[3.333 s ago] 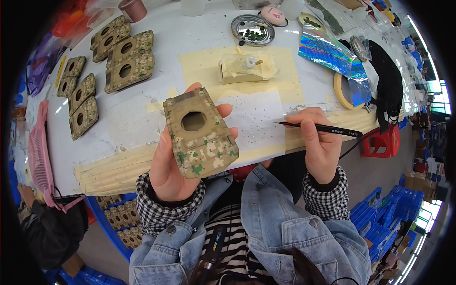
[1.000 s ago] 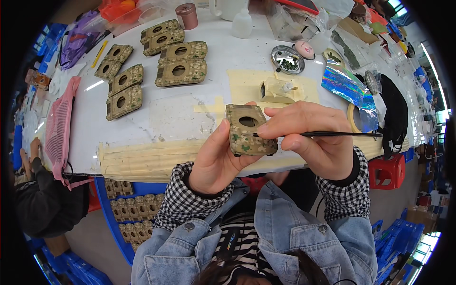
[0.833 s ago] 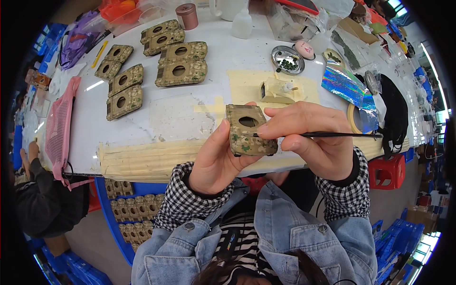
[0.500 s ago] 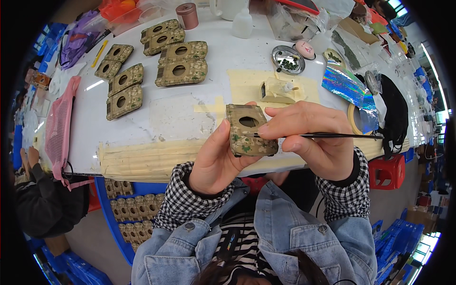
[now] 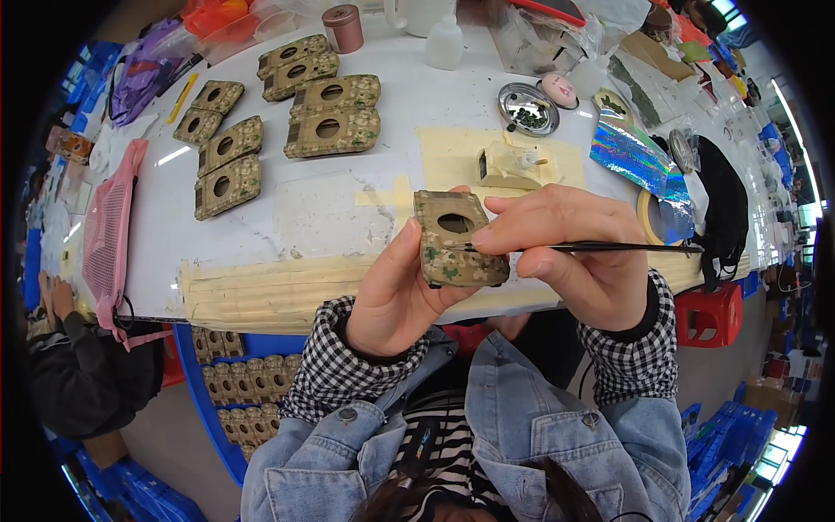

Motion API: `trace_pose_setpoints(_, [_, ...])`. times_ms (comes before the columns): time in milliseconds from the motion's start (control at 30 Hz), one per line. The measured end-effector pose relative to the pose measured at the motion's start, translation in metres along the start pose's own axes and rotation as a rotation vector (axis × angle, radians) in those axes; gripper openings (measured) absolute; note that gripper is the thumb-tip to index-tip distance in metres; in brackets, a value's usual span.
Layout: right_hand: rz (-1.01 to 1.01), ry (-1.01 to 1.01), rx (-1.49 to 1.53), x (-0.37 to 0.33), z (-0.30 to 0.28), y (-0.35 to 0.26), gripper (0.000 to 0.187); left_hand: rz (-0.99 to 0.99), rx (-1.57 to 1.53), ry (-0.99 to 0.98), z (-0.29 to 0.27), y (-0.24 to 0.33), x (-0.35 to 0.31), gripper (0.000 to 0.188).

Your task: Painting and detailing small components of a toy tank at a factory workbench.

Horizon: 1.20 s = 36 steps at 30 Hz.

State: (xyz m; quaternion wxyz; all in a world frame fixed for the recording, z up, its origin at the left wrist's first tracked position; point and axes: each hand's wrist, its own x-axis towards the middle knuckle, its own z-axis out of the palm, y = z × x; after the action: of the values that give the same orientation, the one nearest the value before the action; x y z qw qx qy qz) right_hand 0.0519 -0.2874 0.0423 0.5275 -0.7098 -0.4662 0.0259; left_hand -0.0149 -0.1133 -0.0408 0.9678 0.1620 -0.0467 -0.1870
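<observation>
My left hand grips a camouflage-patterned shell by its sides, thumb on the left edge. The shell is blocky, with a dark oval hole in its upper half and green and tan blotches below. Pinched between the thumb and fingers of my right hand is a slim black pointed tool; whether it is a brush or tweezers I cannot tell. Its fine tip is at the shell's face, just below the hole. Beyond my hands, a masking-taped block with a small white peg sits on taped paper.
Several matching shells lie at the far left of the table. A round metal dish of dark green bits stands far right, near holographic sheets. A blue crate below holds more shells. At left, a co-worker's hands show.
My hands, the shell and the black tool stay practically still. At the left, the co-worker's hands have shifted slightly.
</observation>
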Motion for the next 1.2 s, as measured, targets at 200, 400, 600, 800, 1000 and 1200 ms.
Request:
trace_pose_setpoints(200, [0.0, 0.004, 0.005, -0.0003, 0.0006, 0.0007, 0.016, -0.028, -0.01, -0.034, -0.0047, 0.0016, -0.0013, 0.052])
trace_pose_setpoints(400, [-0.001, 0.004, 0.008, 0.0002, 0.0002, 0.0001, 0.016, -0.027, 0.013, -0.021, -0.0036, 0.002, -0.0003, 0.055])
trace_pose_setpoints(600, [-0.002, 0.006, 0.008, -0.0003, 0.0005, 0.0011, 0.016, -0.021, 0.053, 0.02, 0.0019, 0.0018, 0.0003, 0.057])
trace_pose_setpoints(800, [0.005, 0.01, 0.012, -0.0005, 0.0004, 0.0, 0.016, -0.034, 0.026, -0.023, -0.0003, 0.0023, -0.0004, 0.053])
trace_pose_setpoints(1000, [0.005, 0.011, 0.015, -0.0006, 0.0004, 0.0009, 0.016, -0.026, 0.031, -0.012, -0.0001, 0.002, -0.0008, 0.055])
trace_pose_setpoints(1200, [0.005, 0.003, 0.013, -0.0004, 0.0005, 0.0011, 0.016, -0.006, 0.035, -0.003, 0.0005, 0.0008, -0.0007, 0.059])
